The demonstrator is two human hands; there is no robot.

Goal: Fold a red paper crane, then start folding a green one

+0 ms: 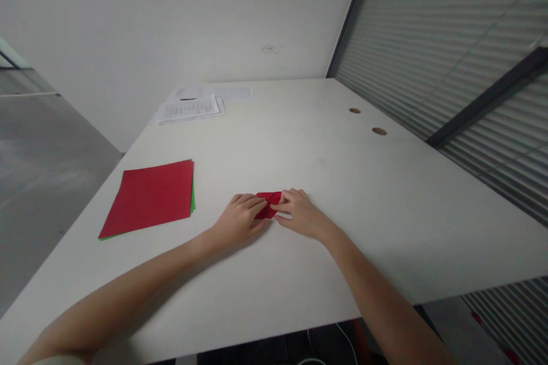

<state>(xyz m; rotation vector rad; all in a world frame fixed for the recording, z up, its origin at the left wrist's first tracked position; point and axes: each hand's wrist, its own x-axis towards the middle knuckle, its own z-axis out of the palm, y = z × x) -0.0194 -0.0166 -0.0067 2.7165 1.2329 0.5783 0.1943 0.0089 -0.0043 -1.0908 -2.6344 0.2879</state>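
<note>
A small folded piece of red paper point(268, 196) lies on the white table, between my two hands. My left hand point(244, 215) grips its left side, fingers over the top and thumb along the near edge. From the right, my right hand point(299, 212) pinches the paper with bent fingers, its fingertips close to those of the left. Parts of the folded paper are hidden under the fingers. Left of my hands rests a stack of square paper sheets point(154, 195), red on top with green edges showing beneath.
The white table point(308, 279) reaches back to a wall. Printed papers point(190, 108) with a dark pen-like item lie at the far left. Two round holes point(379, 131) are cut near the right edge, beside window blinds point(454, 28). Cables hang below the front edge.
</note>
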